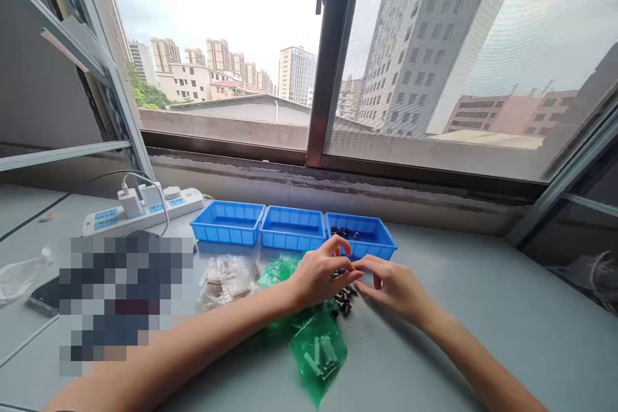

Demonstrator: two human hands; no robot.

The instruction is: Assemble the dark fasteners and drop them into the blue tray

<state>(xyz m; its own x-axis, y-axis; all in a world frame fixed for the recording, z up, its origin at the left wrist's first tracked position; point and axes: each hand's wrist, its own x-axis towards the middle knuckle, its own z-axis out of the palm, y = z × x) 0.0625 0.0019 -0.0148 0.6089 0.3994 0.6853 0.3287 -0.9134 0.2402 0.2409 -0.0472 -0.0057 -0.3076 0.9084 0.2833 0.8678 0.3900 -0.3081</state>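
Two hands pick at tiny screws in front of the right blue tray.

The left hand (321, 277) and the right hand (393, 286) meet tip to tip just in front of the right blue tray (386, 248). Both hands are pinched shut at the fingertips, with the other fingers curled. What sits in the pinch is too small to tell. The pile of small dark screws (344, 301) lies on the desk (483, 322) right under the hands, in front of that tray. A few more screws (344, 230) lie inside the tray. The green bags (318, 351) lie nearer the person than the tray and a bit to its left. I think this goes best with fingertips only and one screw at a time. The hands should stay low over the desk so no screw rolls off or slips under the bags.
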